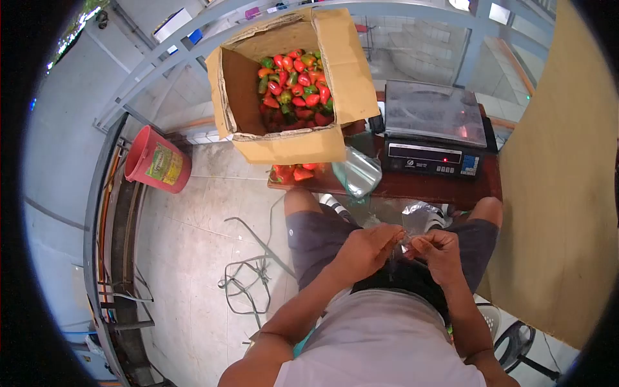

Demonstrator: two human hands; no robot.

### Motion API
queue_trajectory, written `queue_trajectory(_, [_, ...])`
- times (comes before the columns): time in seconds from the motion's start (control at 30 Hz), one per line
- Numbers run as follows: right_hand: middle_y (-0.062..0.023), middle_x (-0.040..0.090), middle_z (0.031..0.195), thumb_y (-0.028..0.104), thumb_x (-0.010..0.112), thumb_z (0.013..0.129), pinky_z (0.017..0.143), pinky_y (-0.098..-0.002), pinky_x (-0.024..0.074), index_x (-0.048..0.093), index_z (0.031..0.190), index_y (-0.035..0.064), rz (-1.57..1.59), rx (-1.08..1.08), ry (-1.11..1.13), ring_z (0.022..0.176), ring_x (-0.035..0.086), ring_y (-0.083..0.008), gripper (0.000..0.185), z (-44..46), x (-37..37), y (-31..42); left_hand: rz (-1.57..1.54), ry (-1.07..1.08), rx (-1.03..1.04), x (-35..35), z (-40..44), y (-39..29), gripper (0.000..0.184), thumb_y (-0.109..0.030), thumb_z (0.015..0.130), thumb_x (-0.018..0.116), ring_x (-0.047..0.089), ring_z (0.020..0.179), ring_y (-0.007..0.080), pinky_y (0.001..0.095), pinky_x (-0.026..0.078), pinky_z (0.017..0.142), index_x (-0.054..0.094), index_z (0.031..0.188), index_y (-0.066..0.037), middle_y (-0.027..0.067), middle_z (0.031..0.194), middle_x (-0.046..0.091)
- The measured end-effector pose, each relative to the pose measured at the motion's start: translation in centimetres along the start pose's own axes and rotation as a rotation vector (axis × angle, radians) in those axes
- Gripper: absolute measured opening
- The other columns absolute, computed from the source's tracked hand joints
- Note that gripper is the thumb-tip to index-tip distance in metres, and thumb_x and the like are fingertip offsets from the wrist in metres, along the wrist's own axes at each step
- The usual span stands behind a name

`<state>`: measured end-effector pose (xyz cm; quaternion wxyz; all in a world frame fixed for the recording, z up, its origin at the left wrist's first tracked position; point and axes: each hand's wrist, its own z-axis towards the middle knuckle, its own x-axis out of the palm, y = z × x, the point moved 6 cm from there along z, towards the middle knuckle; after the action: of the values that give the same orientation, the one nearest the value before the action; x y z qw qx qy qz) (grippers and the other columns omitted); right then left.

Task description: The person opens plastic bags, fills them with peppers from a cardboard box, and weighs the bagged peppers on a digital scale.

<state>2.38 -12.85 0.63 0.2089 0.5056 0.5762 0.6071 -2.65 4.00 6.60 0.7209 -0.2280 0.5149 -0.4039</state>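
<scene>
Clear plastic (pixel 406 243), held over the lap (pixel 406 277), is pinched by the fingers of the left hand (pixel 371 249) and right hand (pixel 440 255), apparently being worked open; the next move calls for a light, even pull. Beyond, a bench (pixel 445 188) carries a scale (pixel 436 116) beside a box (pixel 290 149) of peppers (pixel 300 84).

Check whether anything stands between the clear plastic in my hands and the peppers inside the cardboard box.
Yes: a shiny plastic packet lies on the table, roughly between the clear plastic and the box, whose folded-out near flap comes before the peppers. Nothing visible covers the open top.
</scene>
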Motion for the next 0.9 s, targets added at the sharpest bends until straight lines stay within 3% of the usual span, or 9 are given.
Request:
queue_trajectory(0.1, [-0.0107,0.074,0.087,0.011,0.075,0.090,0.069,-0.0273,0.0585,0.070,0.092,-0.0031,-0.025,-0.033,0.021,0.074,0.070,-0.0146,0.015,-0.1,0.0,0.4,-0.029,-0.037,-0.022,-0.3,0.3,0.0,0.014,-0.006,0.093,0.065,0.067,0.082,0.0373,0.0392,0.055,0.072,0.065,0.106,-0.003,0.0166,0.095,0.069])
queue_trajectory(0.2, [-0.0104,0.073,0.094,0.013,0.079,0.087,0.074,-0.0281,0.0565,0.069,0.099,-0.0012,-0.005,-0.143,0.044,0.083,0.071,-0.0162,0.021,0.4,-0.6,0.4,-0.016,-0.031,-0.062,-1.0,0.7,-0.5,0.013,-0.006,0.094,0.064,0.070,0.081,0.0300,0.0353,0.055,0.072,0.065,0.106,-0.001,0.0147,0.093,0.070])
queue_trajectory(0.33, [-0.0069,0.073,0.099,0.023,0.085,0.080,0.098,-0.0388,0.0461,0.068,0.103,0.0028,0.033,-0.335,-0.127,0.095,0.069,-0.0178,0.035,1.8,1.5,4.4,-0.622,0.153,-0.260,0.1,0.6,0.4,0.011,-0.008,0.097,0.064,0.069,0.080,0.0175,0.0294,0.053,0.072,0.065,0.105,-0.001,0.0078,0.091,0.070])
queue_trajectory(0.4, [-0.0055,0.072,0.098,0.024,0.082,0.083,0.107,-0.0422,0.0369,0.068,0.101,0.0034,-0.023,-0.359,0.023,0.096,0.067,-0.0181,0.031,2.6,1.2,4.3,-1.121,0.295,-0.376,2.1,0.1,0.4,0.011,-0.010,0.099,0.062,0.066,0.083,0.0127,0.0270,0.052,0.074,0.065,0.104,0.000,0.0047,0.092,0.069])
queue_trajectory(0.43, [-0.0048,0.072,0.098,0.024,0.080,0.084,0.111,-0.0440,0.0323,0.069,0.101,0.0037,-0.050,-0.373,0.098,0.096,0.066,-0.0183,0.029,3.0,1.1,4.2,-1.103,0.287,-0.366,2.2,0.1,0.7,0.013,-0.011,0.100,0.062,0.066,0.085,0.0125,0.0267,0.052,0.075,0.064,0.105,0.001,0.0045,0.094,0.069])
queue_trajectory(0.5, [-0.0059,0.072,0.100,0.018,0.076,0.088,0.101,-0.0402,0.0442,0.069,0.100,0.0029,-0.093,-0.468,0.317,0.089,0.068,-0.0179,0.021,3.3,1.4,4.3,-1.070,0.272,-0.350,2.5,-0.1,1.3,0.017,-0.014,0.101,0.061,0.065,0.087,0.0123,0.0259,0.051,0.077,0.064,0.107,0.002,0.0042,0.097,0.068])
queue_trajectory(0.6, [-0.0085,0.073,0.096,0.012,0.070,0.091,0.075,-0.0318,0.0531,0.070,0.098,0.0019,-0.414,-0.334,0.067,0.074,0.068,-0.0175,0.013,1.6,1.0,5.1,-0.722,0.152,-0.282,0.9,-0.3,1.5,0.020,-0.014,0.100,0.062,0.064,0.090,0.0109,0.0261,0.051,0.080,0.063,0.111,0.004,0.0045,0.101,0.068])
queue_trajectory(0.7, [-0.0108,0.071,0.087,0.009,0.069,0.091,0.055,-0.0270,0.0482,0.069,0.098,0.0006,-0.758,-0.631,0.128,0.063,0.065,-0.0151,0.011,1.1,3.6,8.4,-0.718,0.021,-0.229,-2.3,0.9,-0.2,0.021,-0.007,0.096,0.066,0.064,0.092,0.0117,0.0269,0.052,0.082,0.063,0.115,0.002,0.0043,0.103,0.067])
queue_trajectory(0.9, [-0.0114,0.070,0.080,0.011,0.071,0.089,0.057,-0.0281,0.0484,0.070,0.098,0.0006,-0.833,-0.597,0.098,0.062,0.064,-0.0149,0.014,1.0,3.2,8.9,-0.350,0.142,-0.207,-1.8,0.6,0.1,0.009,-0.004,0.089,0.071,0.066,0.072,0.0103,0.0266,0.052,0.066,0.071,0.097,-0.001,0.0065,0.074,0.068])
